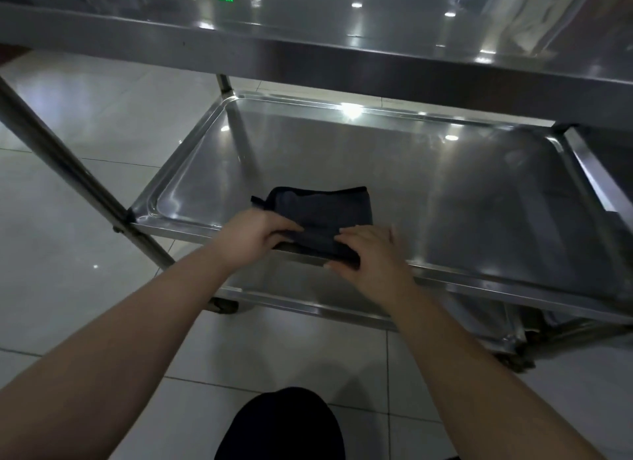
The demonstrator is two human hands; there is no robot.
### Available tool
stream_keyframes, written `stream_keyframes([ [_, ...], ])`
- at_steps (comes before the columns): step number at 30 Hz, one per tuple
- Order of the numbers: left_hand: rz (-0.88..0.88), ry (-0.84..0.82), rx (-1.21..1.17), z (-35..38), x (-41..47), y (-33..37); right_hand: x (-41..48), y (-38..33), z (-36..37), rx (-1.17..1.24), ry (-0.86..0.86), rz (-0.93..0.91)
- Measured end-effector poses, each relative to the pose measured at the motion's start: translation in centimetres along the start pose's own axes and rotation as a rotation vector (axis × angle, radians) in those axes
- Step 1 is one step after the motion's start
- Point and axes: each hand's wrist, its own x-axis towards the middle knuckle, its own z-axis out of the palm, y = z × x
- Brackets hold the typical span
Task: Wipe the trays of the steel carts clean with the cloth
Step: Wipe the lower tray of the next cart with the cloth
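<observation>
Folded dark cloth point(322, 213) lies on the cart's middle shelf point(479, 275), its near edge at the front rim. Left hand point(255, 235) has its fingers curled round the cloth's left edge, and right hand point(370, 254) pinches the near right corner with fingers flat on top. Risk: an uneven pull unfolds it, or it slips off the slick steel onto the floor point(85, 117).

Upper shelf point(342, 59) overhead, room right of cloth point(318, 216)
</observation>
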Motion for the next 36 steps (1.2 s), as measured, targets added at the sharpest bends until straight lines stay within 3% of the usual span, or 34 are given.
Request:
stream_keyframes([
  [3,-0.01,0.094,0.0,-1.3,1.4,1.8,1.0,-0.8,-0.5,-0.106,-0.033,0.056],
  [5,-0.023,0.181,-0.013,-2.2,1.9,3.5,2.0,-1.1,-1.7,-0.143,0.037,0.074],
  [9,0.063,0.325,-0.054,-3.6,1.1,6.1,1.3,-0.9,-6.5,0.16,0.357,-0.063],
  [13,0.217,0.385,-0.095,-2.4,-1.5,9.3,-4.8,0.5,-10.1,0.295,0.354,-0.182],
  [17,0.267,0.171,-0.248,4.3,-2.8,11.4,-11.3,4.9,-8.0,0.31,0.215,-0.138],
  [21,0.165,-0.117,-0.354,14.5,-3.5,11.2,-17.1,10.1,-0.2,0.377,0.002,0.089],
  [25,0.084,-0.342,-0.382,24.0,-3.8,10.6,-22.0,14.8,8.0,0.36,-0.093,0.29],
  [30,0.007,-0.45,-0.413,31.3,-2.7,10.3,-25.3,18.1,13.6,0.332,-0.058,0.416],
  [36,-0.266,-0.495,-0.712,34.1,-0.8,11.6,-27.1,20.6,13.2,0.374,-0.036,0.477],
])
